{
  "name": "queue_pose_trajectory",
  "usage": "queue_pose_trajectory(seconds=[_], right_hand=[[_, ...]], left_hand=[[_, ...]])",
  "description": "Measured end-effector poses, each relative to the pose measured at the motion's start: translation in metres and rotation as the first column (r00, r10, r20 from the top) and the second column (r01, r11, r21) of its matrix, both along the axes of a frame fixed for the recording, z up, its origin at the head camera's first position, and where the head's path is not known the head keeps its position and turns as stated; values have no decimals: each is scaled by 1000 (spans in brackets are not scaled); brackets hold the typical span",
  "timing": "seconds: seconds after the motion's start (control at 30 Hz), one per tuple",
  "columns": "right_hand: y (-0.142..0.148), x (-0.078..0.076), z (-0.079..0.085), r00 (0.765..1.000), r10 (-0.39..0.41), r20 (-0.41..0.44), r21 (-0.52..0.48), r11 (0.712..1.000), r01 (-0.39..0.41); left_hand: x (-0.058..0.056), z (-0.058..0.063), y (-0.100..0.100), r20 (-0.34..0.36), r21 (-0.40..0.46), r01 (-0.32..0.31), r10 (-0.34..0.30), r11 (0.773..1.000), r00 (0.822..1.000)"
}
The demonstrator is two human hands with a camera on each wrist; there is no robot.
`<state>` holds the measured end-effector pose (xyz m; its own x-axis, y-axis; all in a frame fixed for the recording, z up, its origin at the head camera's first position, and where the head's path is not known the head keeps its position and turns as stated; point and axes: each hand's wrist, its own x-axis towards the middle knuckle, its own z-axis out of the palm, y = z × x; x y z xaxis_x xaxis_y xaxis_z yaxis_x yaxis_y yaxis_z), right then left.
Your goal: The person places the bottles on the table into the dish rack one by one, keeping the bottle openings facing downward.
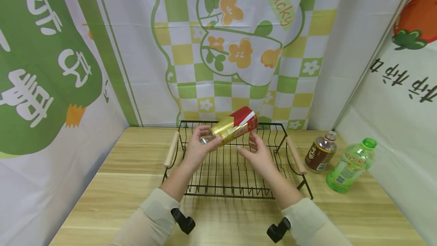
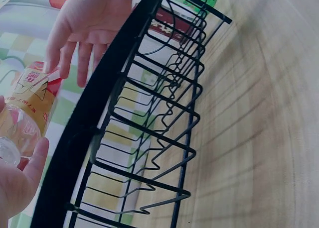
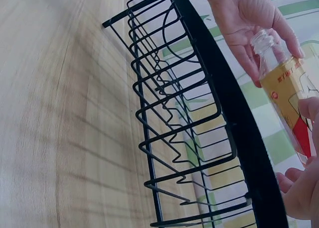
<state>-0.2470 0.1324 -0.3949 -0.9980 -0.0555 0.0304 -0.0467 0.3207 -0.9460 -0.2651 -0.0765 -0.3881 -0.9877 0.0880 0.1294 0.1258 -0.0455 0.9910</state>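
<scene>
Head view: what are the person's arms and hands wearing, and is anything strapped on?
Both hands, left and right, are bare, without gloves. Loose beige sleeves are pushed up the forearms. A small black camera mount sticks out below each sleeve, one per arm.

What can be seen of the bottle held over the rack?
The bottle is clear, with a gold and red label around its body and a bare, capless neck. It lies tilted, neck toward the person's left and lower, base up to the right, above the black wire rack without touching it. The left hand grips the neck end; the right hand has fingers at the base end. Whether it holds any liquid is unclear.
</scene>
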Motion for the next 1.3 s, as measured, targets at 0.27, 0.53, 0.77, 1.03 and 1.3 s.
queue_pose_trajectory(seconds=[0.27, 0.53, 0.77, 1.03, 1.3], right_hand=[[-3, 0, 4, 999, -20, -29, -88, 996, 17], [-6, -2, 9, 999, 5, -37, -167, 986, -11], [-11, -3, 14, 1000, 8, -22, -219, 976, -13], [-19, -5, 17, 1000, 10, -9, -255, 967, -12], [-26, -8, 19, 1000, 19, -10, -310, 950, -21]], left_hand=[[4, -6, 4, 33, -19, 62, -62, 998, 998], [6, -10, 9, 55, -18, 94, -93, 995, 994], [8, -11, 13, 63, -32, 115, -112, 993, 992], [10, -13, 15, 89, -50, 154, -149, 987, 985], [10, -16, 13, 82, -74, 143, -137, 987, 987]])
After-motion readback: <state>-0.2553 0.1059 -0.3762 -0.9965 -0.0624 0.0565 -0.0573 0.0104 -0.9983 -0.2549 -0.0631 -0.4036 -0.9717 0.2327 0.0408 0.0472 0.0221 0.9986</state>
